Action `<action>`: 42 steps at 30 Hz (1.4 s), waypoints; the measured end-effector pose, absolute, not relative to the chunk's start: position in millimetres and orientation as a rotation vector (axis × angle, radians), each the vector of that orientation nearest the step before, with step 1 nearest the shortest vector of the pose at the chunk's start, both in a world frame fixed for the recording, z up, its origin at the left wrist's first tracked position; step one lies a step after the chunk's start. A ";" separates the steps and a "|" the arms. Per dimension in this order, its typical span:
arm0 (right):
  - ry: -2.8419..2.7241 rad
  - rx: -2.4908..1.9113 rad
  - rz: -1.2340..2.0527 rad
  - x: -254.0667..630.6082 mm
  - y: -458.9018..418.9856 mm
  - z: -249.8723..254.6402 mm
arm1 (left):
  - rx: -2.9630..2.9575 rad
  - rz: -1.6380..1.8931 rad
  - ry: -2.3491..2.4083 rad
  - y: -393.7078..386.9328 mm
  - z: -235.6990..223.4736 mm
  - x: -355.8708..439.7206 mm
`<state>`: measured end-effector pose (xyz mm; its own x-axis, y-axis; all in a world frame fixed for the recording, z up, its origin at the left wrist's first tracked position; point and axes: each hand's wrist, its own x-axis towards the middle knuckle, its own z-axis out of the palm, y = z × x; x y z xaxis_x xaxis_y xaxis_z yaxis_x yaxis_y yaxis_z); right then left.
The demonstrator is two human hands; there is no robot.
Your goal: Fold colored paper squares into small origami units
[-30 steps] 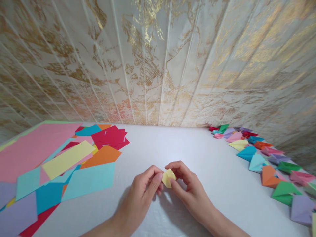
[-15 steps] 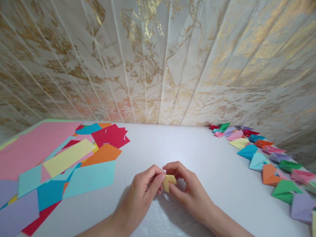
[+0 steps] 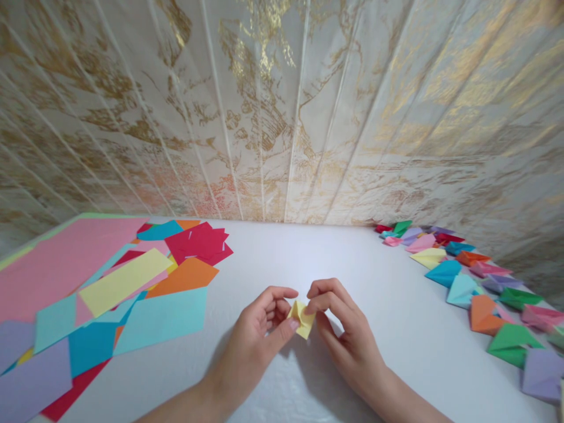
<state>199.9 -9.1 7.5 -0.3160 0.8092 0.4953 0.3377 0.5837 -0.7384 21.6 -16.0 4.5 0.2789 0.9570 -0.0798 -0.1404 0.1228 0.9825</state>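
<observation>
Your left hand (image 3: 255, 338) has loosened its index finger from the small yellow paper (image 3: 304, 328), which now shows raised folds, suggesting reshaping. Its thumb steadies the piece above the white table (image 3: 282, 258); your right hand (image 3: 352, 335) touches it, pinch unclear.

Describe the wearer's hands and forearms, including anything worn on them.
The left hand and right hand are gloveless, with slender fingers and no rings visible. The left forearm and right forearm show no sleeve, watch or bracelet.
</observation>
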 end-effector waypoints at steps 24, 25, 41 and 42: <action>-1.584 -1.085 1.273 196.4 -3.5 5.0 | 1.679 1.052 1.147 -16.5 -4.5 18.8; -1.602 -1.092 1.273 196.1 -4.2 6.7 | 1.701 1.067 1.138 -16.2 -4.9 18.8; -1.428 -1.094 1.246 192.6 -5.2 1.0 | 1.748 1.006 1.175 -22.7 -2.9 20.3; -1.378 -1.075 1.273 192.3 -4.7 -1.2 | 1.694 0.972 1.174 -22.5 -0.6 20.3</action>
